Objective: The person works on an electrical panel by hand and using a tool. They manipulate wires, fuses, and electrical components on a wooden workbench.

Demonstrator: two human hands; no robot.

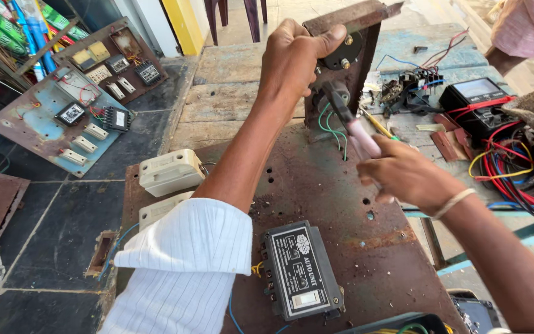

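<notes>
My left hand (292, 59) grips the top of a rusty upright metal bracket (356, 37), thumb pressed over a round black part (341, 55) mounted on it. My right hand (403, 176) holds a screwdriver (356, 130) with a pinkish handle; its dark shaft points up and left toward the bracket, near green wires (329, 127). The bracket stands at the far end of a rusty metal panel (322, 185). A black rectangular control unit (301, 272) is fixed to the panel near me.
Two cream switch boxes (171, 172) sit at the panel's left edge. Old electrical boards (63, 117) lie on the floor to the left. A black meter (477, 99), a rag and red, blue and yellow wires (514, 173) clutter the right. Another person's sleeve (526, 31) shows top right.
</notes>
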